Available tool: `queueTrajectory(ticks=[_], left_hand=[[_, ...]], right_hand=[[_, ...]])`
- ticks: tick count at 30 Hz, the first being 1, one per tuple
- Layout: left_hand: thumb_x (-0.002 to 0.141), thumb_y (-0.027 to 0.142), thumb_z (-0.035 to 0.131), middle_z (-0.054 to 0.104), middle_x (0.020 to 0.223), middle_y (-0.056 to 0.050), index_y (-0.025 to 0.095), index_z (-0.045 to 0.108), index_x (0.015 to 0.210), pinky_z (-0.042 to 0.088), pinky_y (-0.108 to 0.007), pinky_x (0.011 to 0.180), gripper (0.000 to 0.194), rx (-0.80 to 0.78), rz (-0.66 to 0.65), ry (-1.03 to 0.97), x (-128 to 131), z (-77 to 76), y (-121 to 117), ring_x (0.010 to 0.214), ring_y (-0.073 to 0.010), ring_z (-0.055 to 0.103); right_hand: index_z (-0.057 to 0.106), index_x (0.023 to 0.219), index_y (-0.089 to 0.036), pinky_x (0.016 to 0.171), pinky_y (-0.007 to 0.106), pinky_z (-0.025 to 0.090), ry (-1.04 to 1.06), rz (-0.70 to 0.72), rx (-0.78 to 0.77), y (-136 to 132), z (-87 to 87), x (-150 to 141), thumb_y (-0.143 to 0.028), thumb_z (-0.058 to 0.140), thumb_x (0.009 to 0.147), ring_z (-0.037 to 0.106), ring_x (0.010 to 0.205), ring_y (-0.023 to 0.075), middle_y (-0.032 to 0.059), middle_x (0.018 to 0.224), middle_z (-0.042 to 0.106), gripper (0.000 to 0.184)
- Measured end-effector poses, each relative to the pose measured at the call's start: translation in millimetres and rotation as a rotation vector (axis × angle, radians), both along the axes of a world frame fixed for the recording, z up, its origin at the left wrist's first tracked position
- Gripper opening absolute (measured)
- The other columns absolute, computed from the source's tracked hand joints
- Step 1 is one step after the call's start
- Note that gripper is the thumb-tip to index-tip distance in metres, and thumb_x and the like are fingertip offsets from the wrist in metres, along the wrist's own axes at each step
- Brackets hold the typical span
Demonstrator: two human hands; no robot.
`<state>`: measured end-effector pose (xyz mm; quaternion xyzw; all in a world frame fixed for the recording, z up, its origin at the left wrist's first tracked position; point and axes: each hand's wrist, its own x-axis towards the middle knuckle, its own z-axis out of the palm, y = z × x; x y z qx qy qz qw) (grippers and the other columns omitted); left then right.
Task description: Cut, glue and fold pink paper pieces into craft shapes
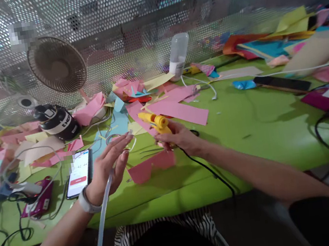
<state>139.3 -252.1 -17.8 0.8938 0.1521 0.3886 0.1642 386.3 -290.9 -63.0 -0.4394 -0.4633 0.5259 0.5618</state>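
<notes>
My right hand [179, 138] is closed round the grip of a yellow glue gun [155, 122] whose nozzle points up and left; its black cord [213, 175] runs off the table's front edge. My left hand [108, 165] is raised palm up with fingers stretched out, and a clear glue stick [101, 228] lies along the palm and hangs down toward my lap. A pink paper piece [151, 166] lies on the green table [247, 134] between the two hands. A white watch sits on my left wrist.
A phone [79, 178] with a lit screen lies left of my left hand. Behind stand a small fan [57, 65], a black bottle [56, 121] and a white bottle [178, 54]. Coloured paper scraps [178, 110] and cables [13, 234] litter the table; a perforated metal screen [122, 17] closes the back.
</notes>
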Motion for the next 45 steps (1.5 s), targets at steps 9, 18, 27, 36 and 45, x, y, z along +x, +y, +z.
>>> queueTrajectory(ticks=[9,18,27,36,45], left_hand=[[0.102,0.025,0.048,0.059,0.141,-0.018,0.020,0.048,0.146,0.056,-0.042,0.102,0.044,-0.024,-0.325,0.064,14.7,-16.6,-17.9,0.130,-0.0245,0.059],[0.104,0.026,0.040,0.071,0.105,-0.010,0.022,0.053,0.141,0.060,-0.033,0.079,0.039,-0.259,-0.251,-0.051,7.9,-30.3,-5.1,0.093,-0.0175,0.069],[0.104,0.027,0.044,0.071,0.106,-0.008,0.025,0.060,0.132,0.058,-0.028,0.068,0.033,-0.298,-0.113,-0.252,0.4,-32.3,2.8,0.095,-0.0168,0.069],[0.104,0.029,0.043,0.073,0.106,-0.009,0.022,0.063,0.126,0.058,-0.029,0.069,0.030,-0.343,-0.121,-0.270,-7.8,-26.4,1.2,0.094,-0.0174,0.070],[0.105,0.035,0.040,0.072,0.100,-0.009,0.021,0.063,0.122,0.060,-0.032,0.068,0.032,-0.369,-0.063,-0.273,-13.5,-20.0,-6.6,0.085,-0.0171,0.069]], right_hand=[[0.057,0.108,-0.021,0.040,0.023,0.048,0.189,0.105,-0.037,-13.9,4.5,-7.5,-0.026,0.076,0.069,0.056,0.042,0.0071,0.0005,0.087,0.073,0.043],[0.053,0.111,-0.021,0.040,0.022,0.051,0.152,0.217,-0.025,-13.2,3.2,-4.2,-0.028,0.084,0.070,0.057,0.042,0.0069,-0.0015,0.083,0.071,0.052],[0.057,0.108,-0.020,0.043,0.027,0.055,-0.017,0.156,-0.003,-14.8,6.0,-3.1,-0.034,0.083,0.071,0.057,0.044,0.0086,0.0027,0.089,0.073,0.047],[0.057,0.114,-0.019,0.046,0.026,0.056,-0.130,-0.009,0.095,-4.1,14.7,-7.3,-0.040,0.086,0.069,0.056,0.048,0.0067,0.0056,0.100,0.071,0.057],[0.059,0.115,-0.021,0.047,0.026,0.057,-0.065,0.274,0.054,4.6,30.2,-40.8,-0.032,0.088,0.067,0.056,0.050,0.0080,0.0045,0.097,0.072,0.057]])
